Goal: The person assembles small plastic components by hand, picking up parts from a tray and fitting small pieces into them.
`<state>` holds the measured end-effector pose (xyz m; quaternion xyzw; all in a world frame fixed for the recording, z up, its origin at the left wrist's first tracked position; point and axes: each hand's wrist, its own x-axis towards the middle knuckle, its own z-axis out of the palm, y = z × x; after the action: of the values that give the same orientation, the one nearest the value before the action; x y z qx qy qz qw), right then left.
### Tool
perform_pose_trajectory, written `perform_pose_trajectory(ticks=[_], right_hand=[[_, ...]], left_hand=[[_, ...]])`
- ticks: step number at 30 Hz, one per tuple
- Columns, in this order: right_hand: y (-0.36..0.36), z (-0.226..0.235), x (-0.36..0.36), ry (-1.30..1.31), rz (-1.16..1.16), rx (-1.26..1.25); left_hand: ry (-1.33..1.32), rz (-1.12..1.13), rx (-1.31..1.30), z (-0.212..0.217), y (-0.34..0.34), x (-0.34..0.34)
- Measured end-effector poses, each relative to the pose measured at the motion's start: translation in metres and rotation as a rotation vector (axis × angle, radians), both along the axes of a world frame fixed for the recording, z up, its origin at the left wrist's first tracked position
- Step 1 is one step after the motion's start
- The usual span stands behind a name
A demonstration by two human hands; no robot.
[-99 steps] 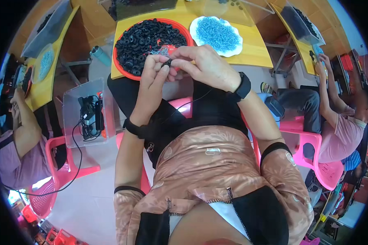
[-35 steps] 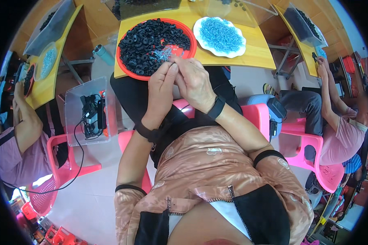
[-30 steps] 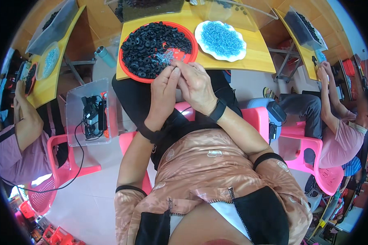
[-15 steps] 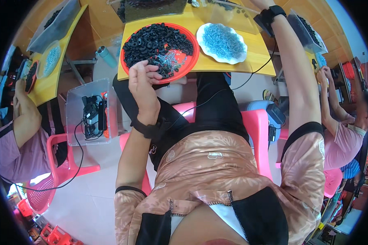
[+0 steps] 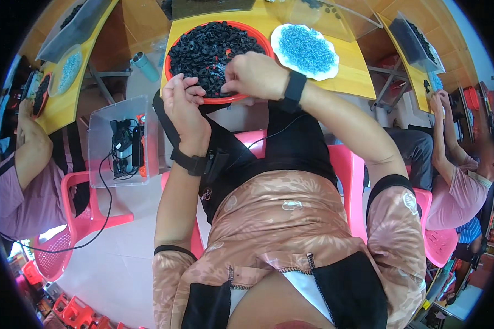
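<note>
Dozens of black parts (image 5: 203, 49) fill a red tray (image 5: 222, 100) on the yellow bench (image 5: 357, 71). The right hand (image 5: 257, 75) dips to them, fingers bent; the left hand (image 5: 185, 116), loosely curled, hovers by the near rim. I can't tell what either holds. Beside the tray sits a white plate (image 5: 315, 77) of blue bits (image 5: 304, 49).

On the left, a teal bottle (image 5: 144, 67) stood beyond a clear plastic box (image 5: 100, 125), which held black cords (image 5: 122, 137). A dark cable (image 5: 108, 208) curved from the box past a pink chair (image 5: 93, 217), where a person (image 5: 33, 156) in a mauve shirt (image 5: 24, 203) sat at a yellow side table (image 5: 64, 116). Red stools (image 5: 77, 311) stood at the near left. On the right, another person (image 5: 456, 191) sat on a second pink chair (image 5: 440, 247).
</note>
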<state>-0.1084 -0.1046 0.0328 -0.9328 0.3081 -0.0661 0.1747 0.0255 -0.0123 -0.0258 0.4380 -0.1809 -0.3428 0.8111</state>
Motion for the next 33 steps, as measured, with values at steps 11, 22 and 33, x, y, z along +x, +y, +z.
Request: perform_pose_trajectory(ticks=[11, 22, 33], right_hand=[[0.002, 0.006, 0.006, 0.219, -0.016, -0.122], [-0.026, 0.013, -0.012, -0.296, -0.178, 0.625], [-0.013, 0.024, -0.009, -0.402, -0.049, 0.899]], left_hand=[[-0.215, -0.073, 0.036, 0.004, 0.000, -0.010], [-0.471, -0.244, 0.082, 0.006, 0.002, -0.019], [-0.236, -0.355, 0.040, 0.008, 0.001, -0.019]])
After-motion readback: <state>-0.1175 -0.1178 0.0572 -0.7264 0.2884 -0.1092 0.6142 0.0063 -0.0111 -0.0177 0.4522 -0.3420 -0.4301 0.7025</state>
